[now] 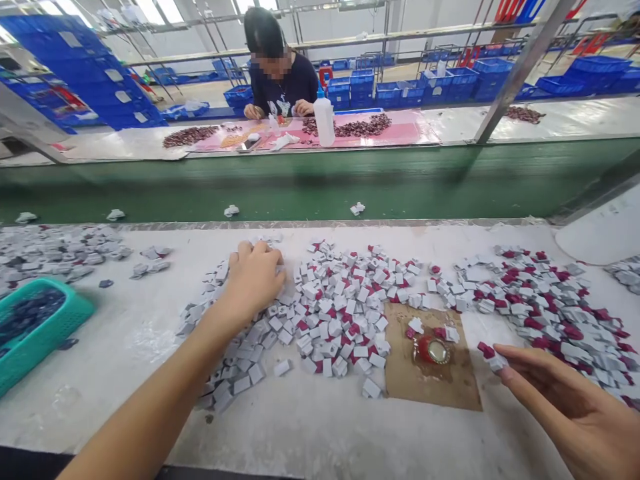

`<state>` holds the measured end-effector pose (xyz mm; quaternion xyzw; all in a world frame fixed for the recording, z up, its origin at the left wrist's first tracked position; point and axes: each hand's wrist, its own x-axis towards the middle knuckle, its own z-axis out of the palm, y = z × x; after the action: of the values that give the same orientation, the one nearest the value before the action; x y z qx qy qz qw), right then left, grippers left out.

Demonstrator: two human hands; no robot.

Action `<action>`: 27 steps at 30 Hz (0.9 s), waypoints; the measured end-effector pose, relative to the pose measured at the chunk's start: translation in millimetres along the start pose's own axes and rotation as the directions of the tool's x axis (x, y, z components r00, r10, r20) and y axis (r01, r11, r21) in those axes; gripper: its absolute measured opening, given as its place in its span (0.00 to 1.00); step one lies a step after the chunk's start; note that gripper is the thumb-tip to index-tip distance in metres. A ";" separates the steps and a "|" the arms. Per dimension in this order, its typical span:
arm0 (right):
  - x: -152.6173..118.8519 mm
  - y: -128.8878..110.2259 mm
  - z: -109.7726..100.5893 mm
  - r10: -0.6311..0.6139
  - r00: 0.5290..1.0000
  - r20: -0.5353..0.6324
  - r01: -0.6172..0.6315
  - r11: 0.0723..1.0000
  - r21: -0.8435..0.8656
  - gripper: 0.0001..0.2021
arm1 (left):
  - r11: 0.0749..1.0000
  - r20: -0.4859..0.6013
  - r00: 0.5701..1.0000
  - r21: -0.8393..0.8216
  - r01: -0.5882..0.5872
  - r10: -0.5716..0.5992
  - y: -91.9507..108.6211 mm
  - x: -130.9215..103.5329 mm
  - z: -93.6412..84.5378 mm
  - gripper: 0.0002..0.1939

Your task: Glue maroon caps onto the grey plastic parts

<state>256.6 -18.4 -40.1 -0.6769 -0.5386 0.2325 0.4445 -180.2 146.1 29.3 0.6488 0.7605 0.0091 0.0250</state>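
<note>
My left hand (256, 277) rests on the far side of a pile of small grey plastic pieces (250, 353), its fingers bent downward. The fingertips are hidden behind the hand, so whatever they grip does not show. Between the thumb and fingers of my right hand (565, 400) is a small grey-and-dark-red plastic piece (492, 357). This hand is just right of a brown board (430, 393), which carries a small round red container (431, 349) in a wet patch. Two small grey-and-red pieces lie beside the container.
Mixed grey-and-red pieces lie in the middle heap (345, 307) and right heap (550, 307). A green basket (75, 310) of dark pieces stands left. Beyond the green belt (300, 187), a co-worker (280, 80) sits behind a white bottle (324, 123). A metal post (520, 73) rises at right.
</note>
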 end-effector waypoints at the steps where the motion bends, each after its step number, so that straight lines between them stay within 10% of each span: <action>1: 1.5 -8.8 0.1 0.004 1.000 0.005 -0.004 1.000 0.018 0.15 | 1.000 -0.006 1.000 -0.026 -0.005 0.005 2.6 -1.4 -3.6 0.10; 6: 3.2 -43.7 4.7 -0.028 0.997 0.075 0.016 0.989 0.150 0.07 | 0.928 -0.026 0.998 -0.367 -0.066 0.061 12.0 -39.7 -23.4 0.15; 10: -6.1 -47.0 12.0 -0.108 0.982 0.158 0.081 0.983 0.167 0.07 | 0.504 0.192 0.977 -0.855 0.122 0.090 16.9 -91.5 -12.7 0.17; 15: -10.9 -41.6 21.4 -0.128 0.975 0.181 0.099 0.982 0.159 0.10 | 0.227 0.301 0.911 -0.944 0.241 0.282 44.4 -133.4 19.5 0.15; 27: -3.4 -58.1 25.4 -0.202 0.954 0.222 0.179 0.977 0.119 0.11 | 0.185 0.267 0.893 -0.960 0.213 0.362 92.5 -149.8 21.3 0.08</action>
<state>204.9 -11.2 -3.8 -0.5674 -0.6377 0.2923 0.4312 -64.5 12.5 16.3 0.5022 0.5150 0.3454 0.6027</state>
